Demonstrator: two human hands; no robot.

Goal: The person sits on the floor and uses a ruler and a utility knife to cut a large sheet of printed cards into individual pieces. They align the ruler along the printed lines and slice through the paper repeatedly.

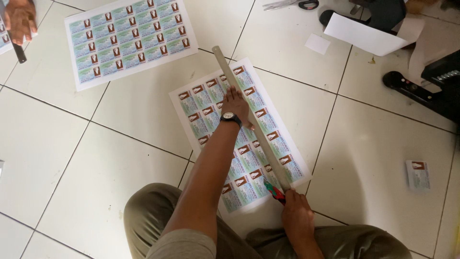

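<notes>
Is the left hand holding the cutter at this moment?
No, the left hand presses flat on the long ruler over the printed sheet, while the right hand holds the cutter.

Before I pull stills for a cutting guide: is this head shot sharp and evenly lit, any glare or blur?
Head view: light is soft and even, with mild sheen on the white floor tiles and only faint shadows; the left hand on the metal ruler and the printed card sheet are sharp; the right hand with the red-and-green cutter is slightly soft; straight lines bow a little near the edges.
</notes>
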